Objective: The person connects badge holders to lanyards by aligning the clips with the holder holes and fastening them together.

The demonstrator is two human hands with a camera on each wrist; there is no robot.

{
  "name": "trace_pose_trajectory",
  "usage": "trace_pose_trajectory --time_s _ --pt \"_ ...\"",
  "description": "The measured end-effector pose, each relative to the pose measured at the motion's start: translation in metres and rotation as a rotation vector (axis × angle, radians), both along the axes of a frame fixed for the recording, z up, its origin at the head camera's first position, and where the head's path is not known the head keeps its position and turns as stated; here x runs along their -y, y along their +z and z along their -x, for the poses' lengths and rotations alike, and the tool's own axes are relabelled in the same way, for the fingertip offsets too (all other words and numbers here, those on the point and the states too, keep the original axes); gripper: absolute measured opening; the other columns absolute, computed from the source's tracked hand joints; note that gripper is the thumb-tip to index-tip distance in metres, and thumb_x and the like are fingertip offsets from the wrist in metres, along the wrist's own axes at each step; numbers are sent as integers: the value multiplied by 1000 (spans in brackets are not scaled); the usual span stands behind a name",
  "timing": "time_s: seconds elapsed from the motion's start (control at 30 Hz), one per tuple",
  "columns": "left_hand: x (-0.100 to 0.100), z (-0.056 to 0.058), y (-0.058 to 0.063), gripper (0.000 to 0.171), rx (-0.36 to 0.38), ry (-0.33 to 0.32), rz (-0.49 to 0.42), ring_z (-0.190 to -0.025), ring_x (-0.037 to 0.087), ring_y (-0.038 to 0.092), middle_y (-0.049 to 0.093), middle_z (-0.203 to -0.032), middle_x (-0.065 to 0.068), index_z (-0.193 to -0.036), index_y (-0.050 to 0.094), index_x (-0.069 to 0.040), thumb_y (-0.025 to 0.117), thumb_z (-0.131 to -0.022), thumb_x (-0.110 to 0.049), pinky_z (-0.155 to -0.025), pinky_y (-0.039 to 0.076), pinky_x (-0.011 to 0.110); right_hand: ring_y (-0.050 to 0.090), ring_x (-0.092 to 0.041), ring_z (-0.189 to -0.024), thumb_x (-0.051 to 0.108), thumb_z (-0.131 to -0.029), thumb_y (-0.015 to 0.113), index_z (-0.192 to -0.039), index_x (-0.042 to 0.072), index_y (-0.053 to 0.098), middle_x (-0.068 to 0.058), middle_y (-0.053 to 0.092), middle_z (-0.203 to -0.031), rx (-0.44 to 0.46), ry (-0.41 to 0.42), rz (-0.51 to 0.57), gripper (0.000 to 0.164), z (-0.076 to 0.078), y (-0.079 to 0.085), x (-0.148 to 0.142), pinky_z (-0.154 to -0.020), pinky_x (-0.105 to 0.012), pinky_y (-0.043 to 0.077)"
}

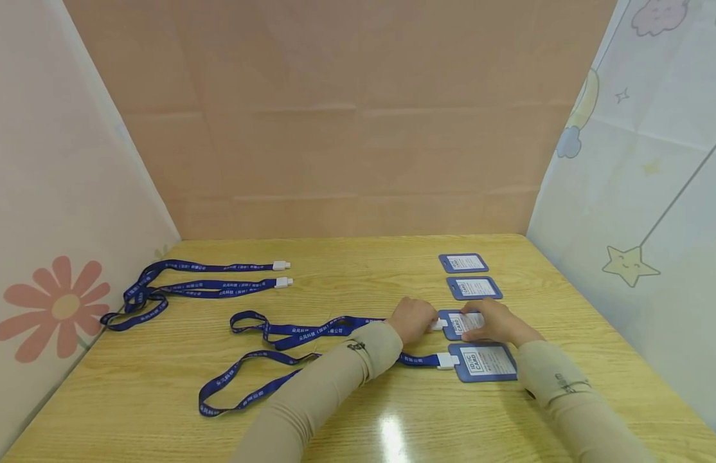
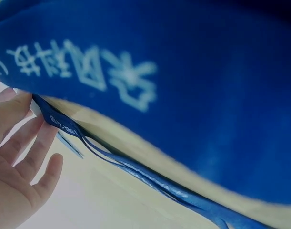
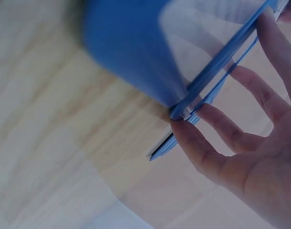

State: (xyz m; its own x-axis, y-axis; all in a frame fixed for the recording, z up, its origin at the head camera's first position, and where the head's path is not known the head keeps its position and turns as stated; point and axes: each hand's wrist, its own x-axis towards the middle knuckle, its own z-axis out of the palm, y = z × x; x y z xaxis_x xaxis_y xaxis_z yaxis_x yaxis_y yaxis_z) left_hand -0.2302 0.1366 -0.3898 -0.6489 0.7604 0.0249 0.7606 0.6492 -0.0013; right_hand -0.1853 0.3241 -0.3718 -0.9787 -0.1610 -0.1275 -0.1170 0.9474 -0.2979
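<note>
Pinching the white clip (image 1: 439, 325) with your left hand (image 1: 414, 319), you grip the card holder (image 1: 452, 326), between 2 neighbours (image 1: 486, 362), with your right hand (image 1: 495, 322); latching unclear, so uneven pulling could separate them.

The head camera looks from above, forward and down, wide enough to take in the table (image 1: 358, 276) and the back wall (image 1: 358, 141). The left wrist camera is very near to a blue strap (image 2: 207, 71), which fills most of its view, beside the left hand (image 2: 16, 171). The right wrist camera looks closely at the right hand (image 3: 259, 167) and a card holder (image 3: 221, 62). Each hand is shared with the head view.
</note>
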Motion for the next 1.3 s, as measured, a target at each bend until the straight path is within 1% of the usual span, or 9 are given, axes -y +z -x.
trace_pose_trajectory --time_s 0.17,0.3,0.53,0.77,0.87,1.1,1.3 --pt "0 1 -2 14 -61 -21 8 -76 3 57 71 -95 -13 -97 72 -24 61 -90 -22 -77 48 22 57 -38 -104 29 -70 80 -106 3 61 -24 61 -114 26 -11 -13 49 2 2 4 -92 -56 42" --pt "-2 1 -3 12 -88 -21 27 -70 3 52 71 -91 -12 -94 72 -23 61 -90 -23 -75 48 21 56 -38 -104 28 -70 81 -107 3 60 -25 60 -114 64 -32 -27 49 4 5 7 -92 -56 42" --pt "-3 0 -3 13 -106 -7 82 -75 5 58 71 -95 -10 -97 71 -22 60 -90 -24 -76 49 22 57 -34 -101 25 -70 81 -107 3 58 -26 59 -117 97 -48 -39 48 7 7 10 -94 -55 41" --pt "-4 0 -4 14 -88 -4 93 -79 5 59 70 -98 -11 -98 71 -24 59 -91 -25 -80 49 24 57 -30 -97 26 -70 81 -109 3 58 -26 59 -117 113 -54 -66 51 10 7 10 -93 -55 42" --pt "-3 0 -4 15 -92 -8 100 -83 5 60 70 -99 -11 -99 71 -24 58 -92 -25 -81 50 24 57 -30 -97 27 -71 80 -110 3 57 -26 59 -117 116 -61 -71 51 11 6 10 -93 -55 42" --pt "-2 -1 -3 15 -140 -25 113 -86 6 63 70 -99 -10 -99 71 -24 59 -91 -26 -76 51 23 56 -30 -97 28 -71 80 -110 4 57 -26 58 -119 134 -82 -70 51 11 6 11 -94 -56 42" --pt "0 -3 -2 15 -149 -24 119 -84 7 63 70 -99 -10 -99 72 -24 59 -91 -26 -74 51 23 55 -32 -99 28 -72 79 -111 4 57 -27 56 -119 137 -84 -70 51 10 6 12 -94 -57 41"
